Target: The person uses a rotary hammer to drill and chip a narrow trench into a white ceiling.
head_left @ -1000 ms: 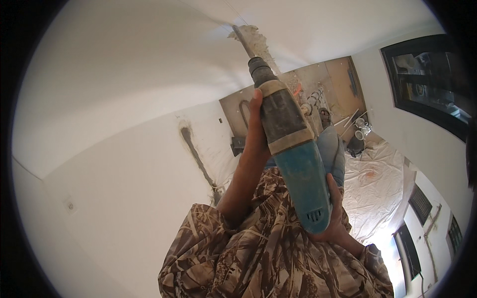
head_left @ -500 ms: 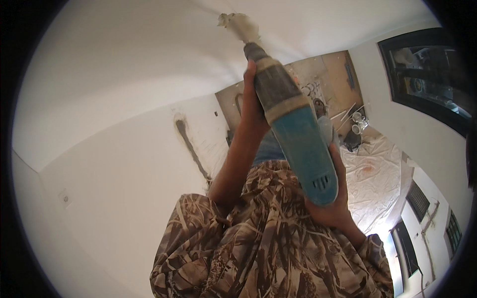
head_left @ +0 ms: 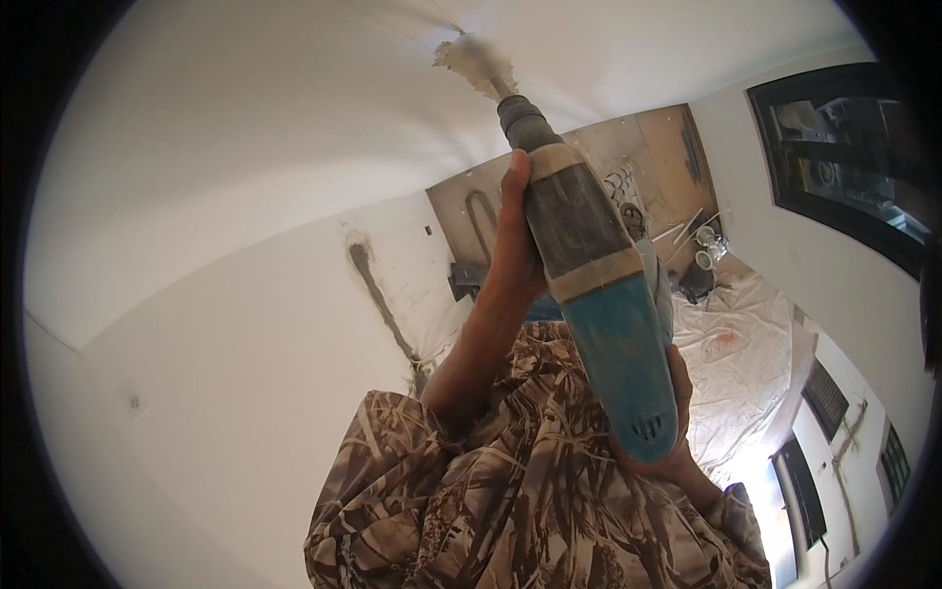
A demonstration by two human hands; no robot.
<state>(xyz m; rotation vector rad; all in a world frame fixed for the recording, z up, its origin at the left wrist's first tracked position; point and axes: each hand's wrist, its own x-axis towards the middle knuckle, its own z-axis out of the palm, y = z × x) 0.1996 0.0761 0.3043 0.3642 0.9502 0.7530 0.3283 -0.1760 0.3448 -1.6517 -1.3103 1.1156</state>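
White wall point(head_left: 235, 324) sweeps wide, dark-framed window point(head_left: 849, 167) well apart from the drill point(head_left: 594, 226); left hand point(head_left: 517, 236) curls around its front, right hand point(head_left: 679, 454) clasps its rear, fingers partly hidden.

- Twelve o'clock: the grey metal chisel bit point(head_left: 501, 88) blurs toward its tip; whether it touches the rough beige plaster patch point(head_left: 451, 57) cannot be told.
- One o'clock: the left hand's point(head_left: 515, 221) fingers are hidden behind the teal-and-black plastic power hammer point(head_left: 618, 334).
- Four o'clock: the right hand point(head_left: 680, 383) is mostly covered by it.
- Six o'clock: the lower edge cuts the brown camouflage cloth shirt point(head_left: 520, 491).
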